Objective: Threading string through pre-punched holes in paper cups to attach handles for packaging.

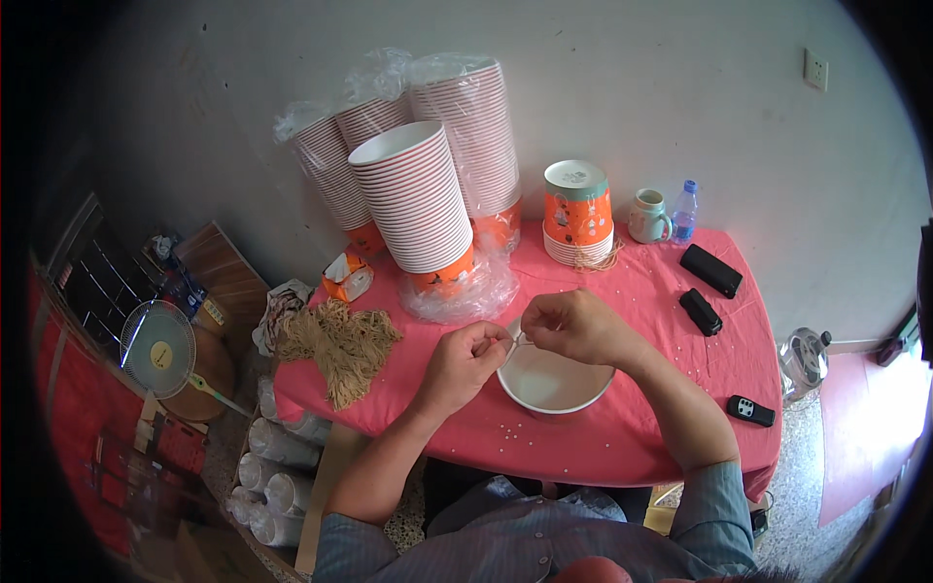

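Note:
A white-lined paper bucket [550,381] stands in front of me near the table's front edge, its open mouth facing up. My left hand [468,365] is closed in a pinch above its left rim. Close beside it, over the far part of the rim, my right hand [575,326] is closed too, with its fingers bent down. A thin, pale cord [522,341] shows faintly between the fingertips of both hands; its ends are hidden. To the left lies a loose bundle of tan cords [342,348].
Tall stacks of paper buckets [413,199], partly in clear plastic, stand at the back. Right of them are upturned orange buckets [577,216], a mug [648,218], a bottle [685,212], black cases [711,271] and a remote [751,411]. White bits dot the red tablecloth [671,428].

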{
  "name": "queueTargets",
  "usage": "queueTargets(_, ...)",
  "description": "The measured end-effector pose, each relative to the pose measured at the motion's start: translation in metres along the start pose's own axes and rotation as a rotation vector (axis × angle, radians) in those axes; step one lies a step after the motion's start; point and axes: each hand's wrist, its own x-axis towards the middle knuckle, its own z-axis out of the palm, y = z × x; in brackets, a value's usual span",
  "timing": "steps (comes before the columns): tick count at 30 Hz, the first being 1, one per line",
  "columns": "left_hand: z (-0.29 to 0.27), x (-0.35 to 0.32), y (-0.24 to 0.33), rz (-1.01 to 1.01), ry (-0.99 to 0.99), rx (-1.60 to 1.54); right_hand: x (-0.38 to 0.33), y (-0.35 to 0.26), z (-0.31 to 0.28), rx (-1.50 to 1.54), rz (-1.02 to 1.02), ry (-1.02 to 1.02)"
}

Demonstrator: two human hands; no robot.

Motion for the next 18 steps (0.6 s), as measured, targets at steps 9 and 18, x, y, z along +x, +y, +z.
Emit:
queueTargets(9, 0.001, 0.000, 0.009, -0.050, -0.017, 0.008, -0.001, -0.002, 0.001, -0.005, -0.044, -0.014)
queueTargets(18, 0.001, 0.001, 0.006, 0.022, -0.030, -0.013, -0.002, -0.003, 0.003, 0.024, -0.050, -0.079)
